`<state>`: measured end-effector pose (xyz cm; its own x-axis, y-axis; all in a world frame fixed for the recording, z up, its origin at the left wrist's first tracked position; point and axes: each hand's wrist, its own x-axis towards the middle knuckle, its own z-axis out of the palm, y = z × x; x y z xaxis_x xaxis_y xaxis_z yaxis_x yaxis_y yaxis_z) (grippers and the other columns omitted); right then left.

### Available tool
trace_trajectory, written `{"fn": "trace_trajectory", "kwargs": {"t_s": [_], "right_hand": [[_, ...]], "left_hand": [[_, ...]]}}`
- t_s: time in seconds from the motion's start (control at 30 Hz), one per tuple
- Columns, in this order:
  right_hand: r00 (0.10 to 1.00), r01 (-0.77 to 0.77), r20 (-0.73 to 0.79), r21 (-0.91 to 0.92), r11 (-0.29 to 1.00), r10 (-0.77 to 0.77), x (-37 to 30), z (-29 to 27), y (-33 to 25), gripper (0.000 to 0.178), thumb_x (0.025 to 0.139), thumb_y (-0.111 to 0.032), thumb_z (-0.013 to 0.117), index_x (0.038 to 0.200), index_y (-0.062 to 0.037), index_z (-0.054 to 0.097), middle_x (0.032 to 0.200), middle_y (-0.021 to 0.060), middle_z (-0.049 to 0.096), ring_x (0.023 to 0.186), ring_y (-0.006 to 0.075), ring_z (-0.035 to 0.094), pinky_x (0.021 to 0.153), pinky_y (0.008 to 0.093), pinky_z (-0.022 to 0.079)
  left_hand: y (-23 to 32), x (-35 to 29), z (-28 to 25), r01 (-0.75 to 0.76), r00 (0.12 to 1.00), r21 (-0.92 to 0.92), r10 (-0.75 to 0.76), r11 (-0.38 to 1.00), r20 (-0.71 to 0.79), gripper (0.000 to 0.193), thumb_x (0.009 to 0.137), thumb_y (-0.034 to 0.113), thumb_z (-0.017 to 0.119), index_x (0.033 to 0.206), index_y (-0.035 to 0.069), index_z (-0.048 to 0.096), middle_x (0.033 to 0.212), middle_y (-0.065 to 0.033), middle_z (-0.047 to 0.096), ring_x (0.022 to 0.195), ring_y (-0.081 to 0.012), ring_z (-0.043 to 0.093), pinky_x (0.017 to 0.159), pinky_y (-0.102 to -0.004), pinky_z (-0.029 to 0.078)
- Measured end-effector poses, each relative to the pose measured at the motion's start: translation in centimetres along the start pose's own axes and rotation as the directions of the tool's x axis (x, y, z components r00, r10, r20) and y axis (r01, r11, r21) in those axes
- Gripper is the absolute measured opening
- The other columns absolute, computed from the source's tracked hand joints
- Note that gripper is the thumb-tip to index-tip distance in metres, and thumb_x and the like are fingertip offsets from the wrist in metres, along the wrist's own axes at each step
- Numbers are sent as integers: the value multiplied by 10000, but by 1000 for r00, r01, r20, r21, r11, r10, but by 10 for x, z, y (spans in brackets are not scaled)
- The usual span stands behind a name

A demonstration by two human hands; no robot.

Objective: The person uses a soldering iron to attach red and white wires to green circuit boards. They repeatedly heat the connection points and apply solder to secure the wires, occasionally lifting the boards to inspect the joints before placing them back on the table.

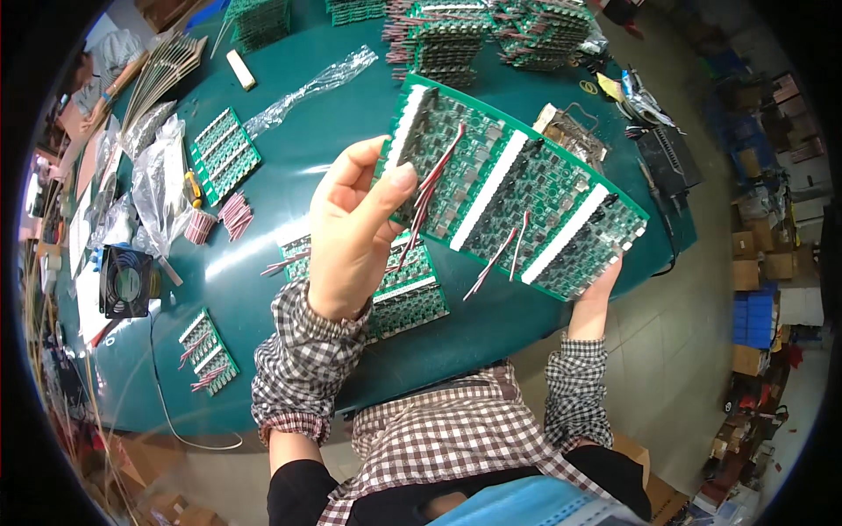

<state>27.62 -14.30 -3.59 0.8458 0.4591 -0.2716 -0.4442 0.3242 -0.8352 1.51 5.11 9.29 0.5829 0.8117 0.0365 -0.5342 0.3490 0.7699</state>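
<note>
A large green circuit board [548, 184] is held up and tilted above the table. It carries white connector strips, dense small components and loose red, black and white wires [427, 193]. My left hand [351, 232] pinches its left end, thumb on the top face near the wires. At the lower right corner, my right hand [598, 294] grips the edge from below; most of its fingers are hidden behind the board. Beneath my left wrist lies another green board [410, 309] with wires, partly covered by my forearm.
Stacked boards [438, 53] stand at the far edge. Leftward lie a smaller board [209, 355], another board [225, 156], wire bundles [235, 215], a black fan [125, 280] and plastic bags [158, 188]. A black device [668, 162] sits right. Another person [112, 66] is at far left.
</note>
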Motion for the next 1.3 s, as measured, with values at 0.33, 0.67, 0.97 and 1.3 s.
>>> {"fn": "trace_trajectory", "kwargs": {"t_s": [0.33,0.67,0.97,1.3], "right_hand": [[959,-11,276,247,969,-59,-19,21,-9,423,939,-335,467,1213,-28,564,1168,126,627,998,283,628,844,422,527],[980,-45,200,229,972,-1,-21,19,-8,400,923,-319,485,1182,-30,580,1142,119,636,976,276,632,831,419,527],[969,-126,237,259,958,64,7,-5,0,379,950,-296,465,1173,-14,584,1141,118,643,993,269,632,852,411,526],[880,-372,430,355,857,204,-1,2,-6,425,898,-468,603,1009,-75,485,764,-26,433,702,85,447,608,228,454]], "left_hand": [[11,-14,11,-5,1000,-61,5,998,0,317,899,45,617,1187,-21,503,1080,-91,626,959,-138,624,828,-282,529],[7,-12,10,47,999,-60,-47,997,11,332,902,70,620,1193,-33,500,1078,-94,630,961,-131,623,825,-277,530],[2,-8,11,107,994,-49,-108,993,-27,350,897,87,631,1197,-35,500,1079,-93,628,939,-125,630,789,-268,544],[-20,25,-26,310,945,371,-327,875,-17,390,835,186,706,1167,15,595,1006,-48,661,868,-88,597,717,-223,465]]}}
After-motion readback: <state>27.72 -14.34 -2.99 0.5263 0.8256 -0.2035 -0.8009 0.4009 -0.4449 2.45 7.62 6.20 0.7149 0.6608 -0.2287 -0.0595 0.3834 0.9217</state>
